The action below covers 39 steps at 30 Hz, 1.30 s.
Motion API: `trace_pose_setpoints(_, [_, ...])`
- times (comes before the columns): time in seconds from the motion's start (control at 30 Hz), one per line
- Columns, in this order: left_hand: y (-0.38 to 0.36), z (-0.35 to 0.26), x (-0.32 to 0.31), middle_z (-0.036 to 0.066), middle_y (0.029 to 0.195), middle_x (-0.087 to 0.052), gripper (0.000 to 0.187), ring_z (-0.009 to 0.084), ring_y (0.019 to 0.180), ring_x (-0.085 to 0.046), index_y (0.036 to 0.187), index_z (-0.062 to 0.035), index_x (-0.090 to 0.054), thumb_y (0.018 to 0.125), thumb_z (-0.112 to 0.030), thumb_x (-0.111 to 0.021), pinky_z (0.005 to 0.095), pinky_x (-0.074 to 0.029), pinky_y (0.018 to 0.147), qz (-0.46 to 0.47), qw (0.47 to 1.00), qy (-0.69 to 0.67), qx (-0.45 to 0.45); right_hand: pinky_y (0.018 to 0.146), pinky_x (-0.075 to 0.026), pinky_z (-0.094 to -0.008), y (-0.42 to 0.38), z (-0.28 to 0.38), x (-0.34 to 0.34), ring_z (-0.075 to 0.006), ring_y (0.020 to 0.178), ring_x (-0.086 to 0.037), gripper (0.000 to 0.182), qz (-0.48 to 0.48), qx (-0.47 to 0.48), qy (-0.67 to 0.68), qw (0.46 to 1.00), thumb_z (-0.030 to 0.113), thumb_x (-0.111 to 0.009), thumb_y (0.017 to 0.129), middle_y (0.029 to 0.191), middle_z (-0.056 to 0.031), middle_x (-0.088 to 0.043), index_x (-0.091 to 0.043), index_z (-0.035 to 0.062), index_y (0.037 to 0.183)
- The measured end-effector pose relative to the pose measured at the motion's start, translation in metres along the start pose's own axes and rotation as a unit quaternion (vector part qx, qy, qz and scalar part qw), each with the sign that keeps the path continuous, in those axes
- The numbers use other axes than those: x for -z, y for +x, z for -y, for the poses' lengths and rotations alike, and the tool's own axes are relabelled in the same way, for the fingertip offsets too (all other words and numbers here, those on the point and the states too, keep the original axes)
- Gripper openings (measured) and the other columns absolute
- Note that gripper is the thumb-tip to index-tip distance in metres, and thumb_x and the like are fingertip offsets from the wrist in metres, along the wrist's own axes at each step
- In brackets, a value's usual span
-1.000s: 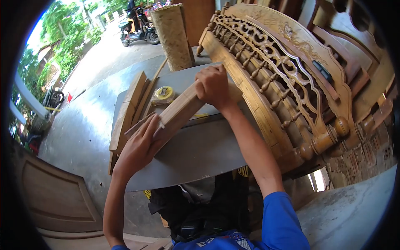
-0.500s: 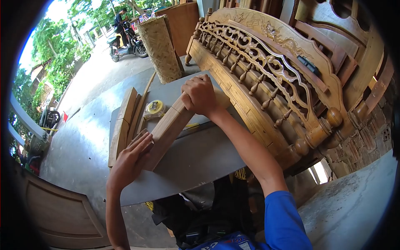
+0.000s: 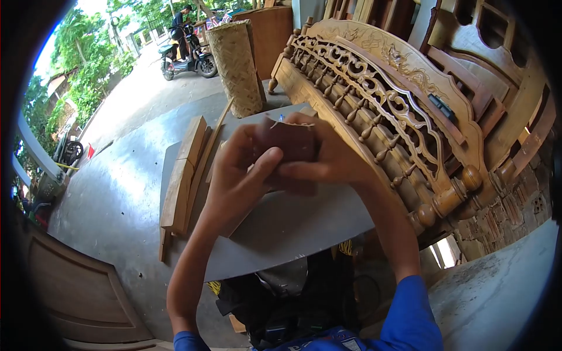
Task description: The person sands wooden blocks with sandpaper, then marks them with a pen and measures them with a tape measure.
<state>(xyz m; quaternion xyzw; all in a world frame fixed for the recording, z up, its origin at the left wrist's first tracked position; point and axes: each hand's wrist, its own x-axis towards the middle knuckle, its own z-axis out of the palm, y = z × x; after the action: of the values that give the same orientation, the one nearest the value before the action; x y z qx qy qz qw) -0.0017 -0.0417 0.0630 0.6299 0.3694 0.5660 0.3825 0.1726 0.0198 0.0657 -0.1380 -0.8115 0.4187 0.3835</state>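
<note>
A dark maroon sheet of sandpaper (image 3: 288,141) is held up over the grey tabletop (image 3: 281,228), with a torn pale edge at its top. My left hand (image 3: 237,167) grips its left side, thumb pressed on the near face. From the right, my right hand (image 3: 336,153) grips the other side, its thumb also lying across the front. Behind my hands and wrists the wooden bar is almost wholly hidden. Left of my left hand, several wooden pieces (image 3: 182,175) lie side by side on the tabletop.
A carved wooden bed frame part (image 3: 374,88) leans along the right, with a dark object (image 3: 442,106) on it. A rolled woven mat (image 3: 235,67) stands beyond the table. At the lower left is a wooden panel (image 3: 76,286). A person (image 3: 180,35) is by a motorbike (image 3: 190,58) outside.
Both hands have left the wooden bar and come together above it. The sandpaper now shows plainly between them. The view has shifted slightly, and the tape roll is now hidden.
</note>
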Motion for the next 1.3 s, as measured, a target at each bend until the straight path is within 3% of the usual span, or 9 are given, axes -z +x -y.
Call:
trace_pose_setpoints(0.1, [-0.013,0.025,0.025,0.016,0.096,-0.06,0.065,0.0249,0.087,-0.062,0.124,-0.0038,-0.039,0.075,-0.032,-0.072,0.0357,-0.049,0.075,0.066,0.883,0.453,-0.109,0.065,-0.047,-0.0248,-0.022,-0.001,0.026,-0.0098,0.07,-0.056,0.032,-0.186,-0.065,0.097,0.976,0.004,-0.061,0.064,0.08,-0.0041,-0.057,-0.054,0.0025,0.096])
trace_pose_setpoints(0.2, [-0.026,0.047,0.026,0.022,0.098,-0.06,0.083,0.0327,0.088,-0.063,0.132,-0.008,-0.03,0.069,-0.038,-0.075,0.0403,-0.049,0.077,0.079,0.796,0.591,0.109,0.066,-0.048,-0.0271,-0.034,-0.011,0.05,-0.0127,0.069,-0.056,0.03,-0.338,-0.048,0.149,0.928,0.001,-0.058,0.063,0.082,-0.0039,-0.057,-0.054,0.0043,0.093])
trace_pose_setpoints(0.27, [-0.021,0.051,0.034,0.022,0.098,-0.062,0.082,0.0287,0.087,-0.064,0.131,-0.0079,-0.04,0.064,-0.037,-0.077,0.0362,-0.049,0.078,0.078,0.843,0.521,0.11,0.072,-0.047,-0.0242,-0.037,-0.012,0.05,-0.0129,0.074,-0.055,0.033,-0.414,-0.053,0.093,0.904,-0.002,-0.052,0.067,0.082,-0.0044,-0.056,-0.054,0.0001,0.1])
trace_pose_setpoints(0.4, [0.003,0.05,0.047,0.016,0.096,-0.065,0.068,0.0206,0.084,-0.064,0.123,-0.0082,-0.054,0.065,-0.036,-0.077,0.0321,-0.048,0.078,0.135,0.926,0.298,0.188,0.096,-0.039,-0.0347,-0.029,-0.015,0.052,-0.0294,0.109,-0.054,0.048,-0.254,0.014,-0.239,0.937,-0.005,-0.041,0.072,0.114,-0.0201,-0.056,-0.045,-0.0029,0.12])
trace_pose_setpoints(0.57, [0.017,0.067,0.055,0.016,0.092,-0.066,0.067,0.0214,0.082,-0.064,0.123,-0.0061,-0.053,0.068,-0.039,-0.074,0.0323,-0.048,0.078,0.157,0.918,0.327,0.16,0.083,-0.044,-0.0303,-0.018,-0.078,0.073,-0.0214,0.088,-0.059,0.04,-0.148,0.029,-0.427,0.892,0.009,-0.05,0.081,0.101,-0.0175,-0.061,-0.048,0.0002,0.12])
trace_pose_setpoints(0.77, [0.007,0.065,0.043,0.02,0.096,-0.062,0.075,0.0307,0.089,-0.061,0.117,0.0036,-0.052,0.068,-0.05,-0.07,0.0364,-0.046,0.083,0.131,0.886,0.432,0.104,0.079,-0.046,-0.0391,0.005,-0.105,0.081,-0.038,0.098,-0.057,0.039,-0.151,-0.172,-0.248,0.941,0.032,-0.055,0.086,0.099,-0.0246,-0.061,-0.053,0.0007,0.109])
trace_pose_setpoints(1.0, [-0.008,0.075,0.032,0.02,0.086,-0.063,0.066,0.0329,0.083,-0.062,0.107,0.0065,-0.054,0.068,-0.045,-0.066,0.0395,-0.049,0.075,0.065,0.867,0.493,-0.018,0.078,-0.049,-0.0373,0.014,-0.082,0.041,-0.0295,0.094,-0.061,0.026,-0.093,-0.199,-0.481,0.849,0.023,-0.051,0.089,0.101,-0.021,-0.062,-0.057,0.0021,0.102])
trace_pose_setpoints(1.17, [-0.008,0.047,0.025,0.021,0.092,-0.063,0.065,0.0324,0.088,-0.061,0.11,0.0045,-0.056,0.067,-0.042,-0.069,0.0399,-0.047,0.079,0.084,0.869,0.482,0.074,0.08,-0.051,-0.0391,-0.013,-0.094,-0.002,-0.0267,0.089,-0.063,0.013,0.009,0.249,-0.524,0.814,0.003,-0.052,0.074,0.091,-0.0162,-0.063,-0.057,0.0005,0.085])
trace_pose_setpoints(1.3, [-0.01,0.057,0.028,0.021,0.085,-0.064,0.06,0.0316,0.081,-0.063,0.105,0.0045,-0.058,0.066,-0.04,-0.069,0.0398,-0.048,0.075,0.059,0.871,0.487,0.03,0.079,-0.052,-0.0366,-0.012,-0.088,0.038,-0.0307,0.088,-0.062,0.014,-0.07,-0.051,-0.556,0.827,0.002,-0.045,0.079,0.093,-0.0198,-0.062,-0.058,-0.0001,0.085])
